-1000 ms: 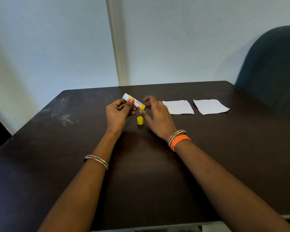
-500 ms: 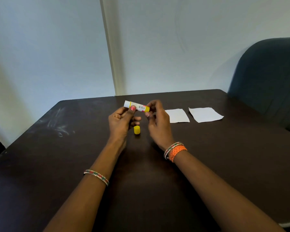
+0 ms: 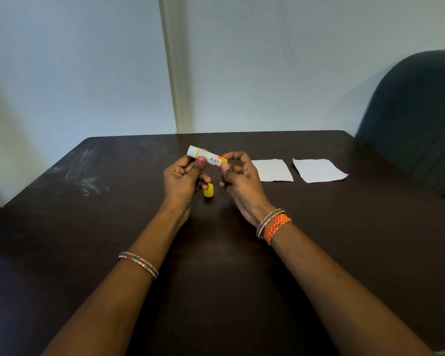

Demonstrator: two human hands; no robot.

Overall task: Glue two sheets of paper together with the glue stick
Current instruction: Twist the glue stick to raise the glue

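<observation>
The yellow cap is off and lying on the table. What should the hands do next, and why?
Probably twist the yellow base so the glue comes up. The left hand holds the glue stick, the right hand pinches its yellow end, the cap is already off, and both paper sheets lie untouched.

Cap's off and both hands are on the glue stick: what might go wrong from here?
1. The yellow cap lies loose on the table just below the hands; a wrist could knock it and send it rolling.
2. The right hand pinches the yellow base of the glue stick, held by the left hand; twisting too far may push out too much glue.
3. The two paper sheets lie loose and apart, so rubbing glue one-handed may slide or crease them.
</observation>
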